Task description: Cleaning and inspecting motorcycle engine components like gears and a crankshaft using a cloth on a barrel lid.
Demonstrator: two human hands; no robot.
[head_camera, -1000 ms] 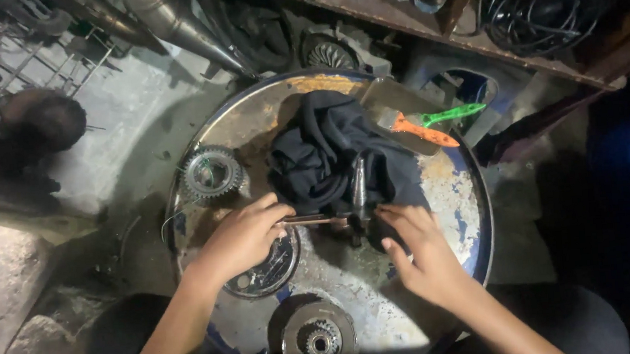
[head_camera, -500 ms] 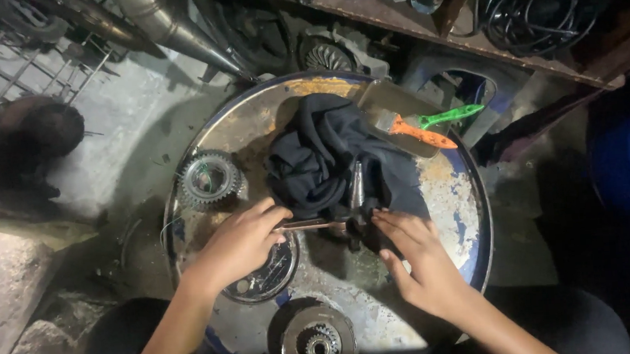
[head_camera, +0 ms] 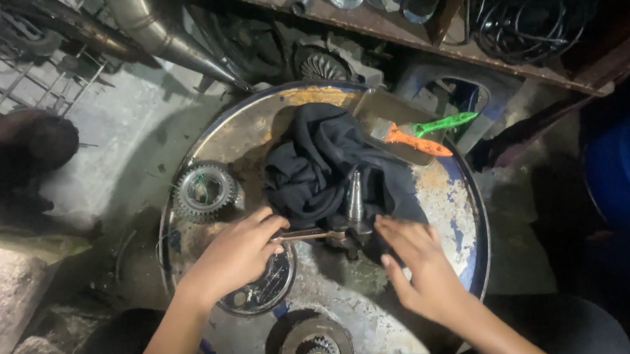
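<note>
While both hands work on the round rusty metal drum top (head_camera: 449,197):
Left hand (head_camera: 235,256): fingers curled around slim metal wrench handle (head_camera: 306,235)
Right hand (head_camera: 421,266): fingers spread, flat beside upright grey metal shaft (head_camera: 354,196)
Shaft: upright against crumpled black cloth (head_camera: 321,162)

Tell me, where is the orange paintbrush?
In the head view, the orange paintbrush lies at the far right of the round drum top, just beyond the black cloth, beside a green handle.

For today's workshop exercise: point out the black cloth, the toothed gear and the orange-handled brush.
black cloth (head_camera: 314,166), head view, middle folds.
toothed gear (head_camera: 205,190), head view, its ring face.
orange-handled brush (head_camera: 417,141), head view, on the handle.
</note>
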